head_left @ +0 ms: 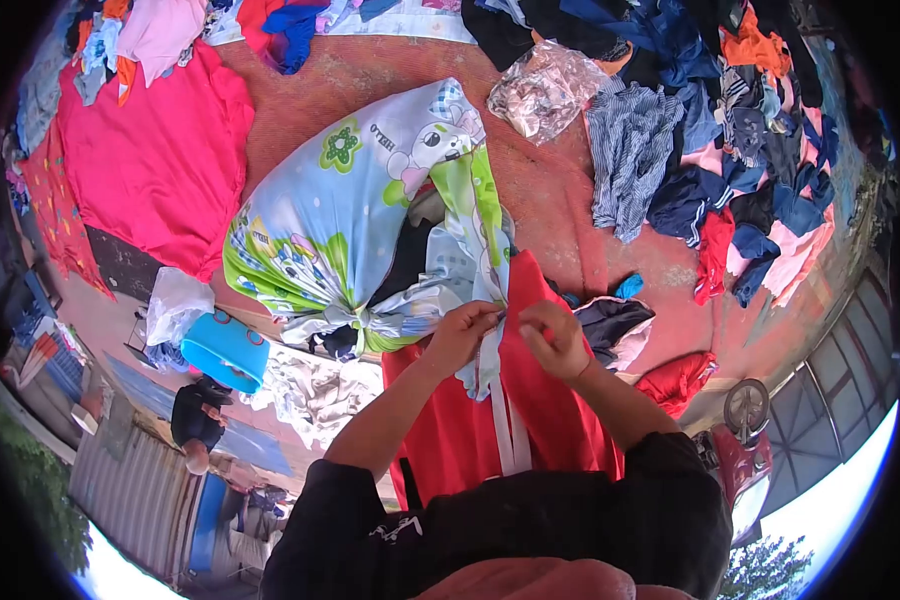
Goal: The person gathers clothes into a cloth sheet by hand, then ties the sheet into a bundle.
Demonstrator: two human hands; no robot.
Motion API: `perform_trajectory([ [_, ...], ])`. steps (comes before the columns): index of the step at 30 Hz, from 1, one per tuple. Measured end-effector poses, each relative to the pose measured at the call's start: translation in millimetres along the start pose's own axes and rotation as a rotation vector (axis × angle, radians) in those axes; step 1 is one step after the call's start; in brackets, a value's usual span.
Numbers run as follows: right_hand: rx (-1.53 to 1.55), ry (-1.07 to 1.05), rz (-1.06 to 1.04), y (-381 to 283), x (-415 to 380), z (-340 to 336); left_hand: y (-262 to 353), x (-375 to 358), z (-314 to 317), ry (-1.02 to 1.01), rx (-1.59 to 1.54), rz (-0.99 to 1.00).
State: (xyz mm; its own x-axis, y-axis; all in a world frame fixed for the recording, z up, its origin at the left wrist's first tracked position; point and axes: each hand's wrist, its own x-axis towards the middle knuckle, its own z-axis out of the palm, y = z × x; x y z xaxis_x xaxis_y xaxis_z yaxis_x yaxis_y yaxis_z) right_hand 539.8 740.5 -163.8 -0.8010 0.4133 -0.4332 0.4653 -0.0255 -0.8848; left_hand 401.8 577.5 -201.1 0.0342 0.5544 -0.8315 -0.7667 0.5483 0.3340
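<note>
A red garment with white stripes lies over my lap and stretches up between my hands. My left hand is closed, its fingertips pinched at the garment's pale edge. Over the red cloth on the other side, my right hand is curled with thumb and fingers together; what it grips, if anything, is too small to make out. Just beyond my hands sits a big bundle wrapped in a printed cartoon sheet, pale blue and green and knotted at the near side. Dark cloth shows through its opening.
Clothes cover the red floor mat: a bright pink cloth at left, a striped shirt and a mixed clothes pile at right. A clear plastic bag lies behind. A blue basket and another person are at left.
</note>
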Motion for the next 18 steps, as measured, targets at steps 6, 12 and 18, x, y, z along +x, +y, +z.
perform_trajectory([
  [6, -0.510, -0.467, -0.609, -10.0, 119.9, -6.9, 30.7, -60.1, 25.3, -0.100, 0.096, -0.160],
  [12, -0.325, -0.848, -0.442, 2.3, 135.6, -59.1, 144.4, -100.1, 30.0, -0.305, 0.020, -0.105],
  [18, -0.061, 0.545, 0.651, 85.1, 200.3, -307.6, 218.5, 2.7, -70.9, 0.428, 0.088, 0.903],
])
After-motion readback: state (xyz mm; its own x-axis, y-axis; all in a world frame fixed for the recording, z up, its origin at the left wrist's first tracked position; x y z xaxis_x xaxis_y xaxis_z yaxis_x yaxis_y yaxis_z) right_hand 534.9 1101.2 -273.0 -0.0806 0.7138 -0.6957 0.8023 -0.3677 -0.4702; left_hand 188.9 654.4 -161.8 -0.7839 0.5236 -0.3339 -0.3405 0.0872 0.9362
